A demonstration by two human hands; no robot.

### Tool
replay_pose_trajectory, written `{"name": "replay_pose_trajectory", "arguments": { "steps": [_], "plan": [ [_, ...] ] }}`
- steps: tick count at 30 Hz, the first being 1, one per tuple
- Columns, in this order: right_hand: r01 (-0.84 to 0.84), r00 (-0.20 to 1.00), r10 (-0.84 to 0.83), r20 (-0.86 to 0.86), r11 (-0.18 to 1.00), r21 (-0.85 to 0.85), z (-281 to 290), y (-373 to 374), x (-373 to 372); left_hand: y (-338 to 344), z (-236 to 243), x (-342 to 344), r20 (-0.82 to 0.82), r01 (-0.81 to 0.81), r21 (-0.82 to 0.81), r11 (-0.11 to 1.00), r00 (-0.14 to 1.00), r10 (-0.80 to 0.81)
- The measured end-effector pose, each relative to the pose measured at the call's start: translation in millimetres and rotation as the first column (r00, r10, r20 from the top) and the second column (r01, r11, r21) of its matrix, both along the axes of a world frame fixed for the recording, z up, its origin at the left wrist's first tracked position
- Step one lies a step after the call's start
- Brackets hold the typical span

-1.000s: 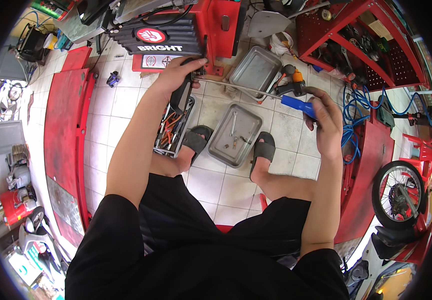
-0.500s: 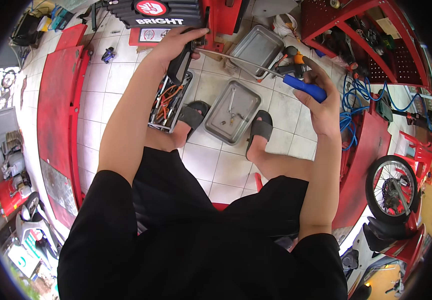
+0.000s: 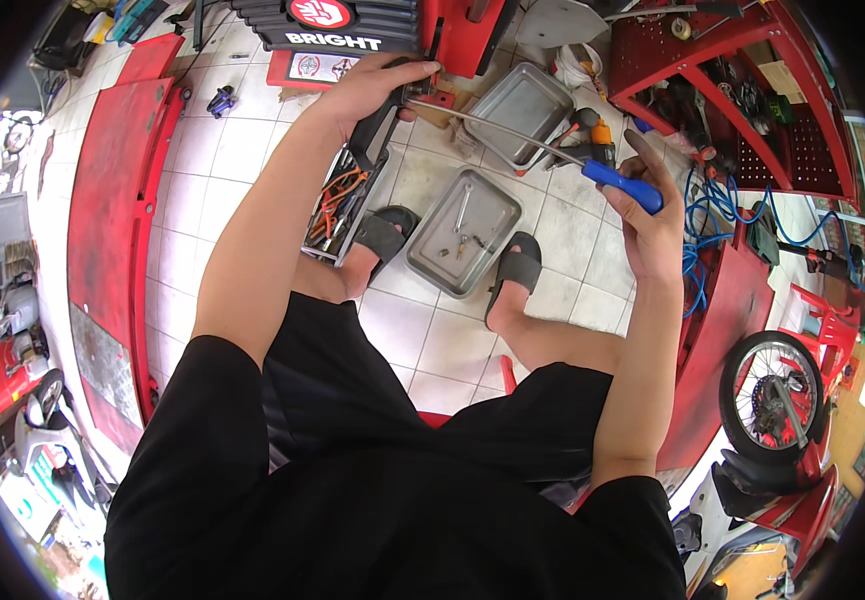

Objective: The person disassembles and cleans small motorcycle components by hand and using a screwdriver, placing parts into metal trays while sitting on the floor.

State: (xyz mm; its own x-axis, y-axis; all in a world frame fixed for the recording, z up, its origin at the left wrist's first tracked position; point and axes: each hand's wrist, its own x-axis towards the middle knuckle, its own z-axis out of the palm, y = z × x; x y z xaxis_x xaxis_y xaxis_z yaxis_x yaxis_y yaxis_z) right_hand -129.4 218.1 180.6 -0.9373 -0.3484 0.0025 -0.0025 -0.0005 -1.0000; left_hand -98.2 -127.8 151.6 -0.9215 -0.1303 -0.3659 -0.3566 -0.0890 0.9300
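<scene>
My left hand [image 3: 367, 95] is closed around a black part [image 3: 377, 128] beside the red frame at the top. A long screwdriver [image 3: 628, 188] with a blue handle runs from my right hand [image 3: 652, 215] to that part, its tip end by my left fingers. My right hand has the handle in its grasp, with some fingers raised. Below my left hand is a metal tray of tools [image 3: 337, 210], partly hidden by my forearm. A steel tray [image 3: 427, 245] between my feet holds a wrench [image 3: 465, 202] and small parts.
Another steel tray [image 3: 522, 105] lies behind, near an orange-black power tool [image 3: 597, 140]. A red shelf unit [image 3: 782, 150] and blue hose [image 3: 797, 230] are at right, above a loose wheel [image 3: 767, 395]. A long red lift [image 3: 107, 240] lines the left, and a striped dark panel [image 3: 342, 20] stands ahead.
The view has shifted, raising most floor items in the picture since a second ago. The screwdriver's handle sits slightly more to the right, and my right index finger is straighter.
</scene>
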Motion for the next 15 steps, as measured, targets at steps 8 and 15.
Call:
{"name": "replay_pose_trajectory", "arguments": {
  "steps": [8,15],
  "plan": [
    [-0.116,0.948,0.013,0.319,0.944,0.308,23,5,-5,-6,-5,-1,0.002,0.013,0.003,1.000,1.000,-0.013],
    [-0.053,0.975,0.104,-0.195,0.967,0.248,12,0,7,-5,-1,0,0.000,-0.012,0.041,0.999,1.000,0.012]
  ]
}}
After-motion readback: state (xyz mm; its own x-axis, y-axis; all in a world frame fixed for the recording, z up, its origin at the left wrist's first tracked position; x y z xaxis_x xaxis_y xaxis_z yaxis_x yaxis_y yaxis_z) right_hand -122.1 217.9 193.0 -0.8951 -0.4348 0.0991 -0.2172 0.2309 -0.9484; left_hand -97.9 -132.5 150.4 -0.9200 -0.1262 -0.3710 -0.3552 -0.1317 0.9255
